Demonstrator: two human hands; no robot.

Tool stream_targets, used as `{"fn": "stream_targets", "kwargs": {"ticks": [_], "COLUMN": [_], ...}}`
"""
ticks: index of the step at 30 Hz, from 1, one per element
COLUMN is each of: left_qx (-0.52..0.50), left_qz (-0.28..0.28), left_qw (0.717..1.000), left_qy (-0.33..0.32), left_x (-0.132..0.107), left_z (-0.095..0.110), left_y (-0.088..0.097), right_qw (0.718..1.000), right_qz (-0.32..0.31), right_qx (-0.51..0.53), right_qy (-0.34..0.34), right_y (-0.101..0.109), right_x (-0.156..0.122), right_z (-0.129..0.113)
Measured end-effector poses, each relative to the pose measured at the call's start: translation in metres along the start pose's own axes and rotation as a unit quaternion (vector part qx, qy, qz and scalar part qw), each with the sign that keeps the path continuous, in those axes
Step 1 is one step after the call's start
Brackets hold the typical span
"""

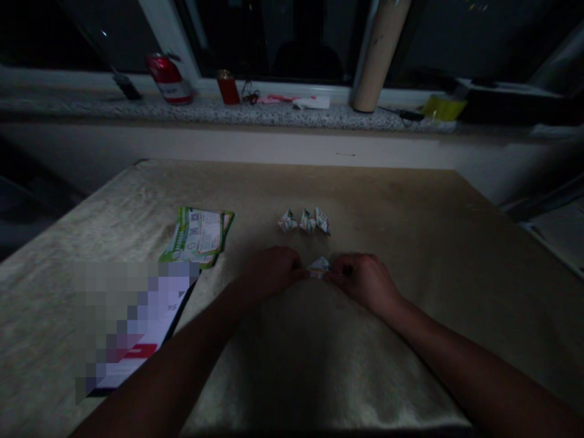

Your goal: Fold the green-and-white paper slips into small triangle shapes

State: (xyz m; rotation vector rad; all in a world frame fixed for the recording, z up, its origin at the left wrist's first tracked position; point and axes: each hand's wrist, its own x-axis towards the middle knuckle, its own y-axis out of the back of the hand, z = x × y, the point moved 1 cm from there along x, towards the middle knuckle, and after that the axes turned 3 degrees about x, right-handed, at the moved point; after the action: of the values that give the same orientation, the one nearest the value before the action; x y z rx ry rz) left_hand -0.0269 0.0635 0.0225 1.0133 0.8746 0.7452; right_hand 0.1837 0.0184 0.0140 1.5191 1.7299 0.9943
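My left hand pinches the left end of a small piece of folded paper. It has a pointed triangular top and a printed strip along its lower edge. The paper's right end is between the thumb and fingers of my right hand. Both hands rest low over the table. Just beyond them, three small folded paper boats stand in a row, white with coloured print. The fingertips hide both ends of the held paper.
A cloth-covered table spans the view. At left lie a green printed packet and a tablet with a lit screen, partly blurred out. The windowsill holds a red can, an orange-red lighter and a cardboard tube.
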Motion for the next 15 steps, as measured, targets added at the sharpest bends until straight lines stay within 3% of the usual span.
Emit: {"fn": "stream_targets", "kwargs": {"ticks": [8, 15], "left_qx": [-0.007, -0.014], "left_qz": [0.006, 0.001], "left_qw": [1.0, 1.0], "left_qy": [0.001, 0.008], "left_x": [0.0, 0.0], "left_z": [-0.002, -0.002], "left_y": [-0.002, -0.002], "right_qw": [0.998, 0.997], "right_qz": [-0.028, -0.048], "right_qx": [0.04, 0.06], "right_qy": [-0.026, -0.006], "right_y": [0.007, 0.013], "right_x": [0.002, 0.004], "right_z": [0.007, 0.022]}}
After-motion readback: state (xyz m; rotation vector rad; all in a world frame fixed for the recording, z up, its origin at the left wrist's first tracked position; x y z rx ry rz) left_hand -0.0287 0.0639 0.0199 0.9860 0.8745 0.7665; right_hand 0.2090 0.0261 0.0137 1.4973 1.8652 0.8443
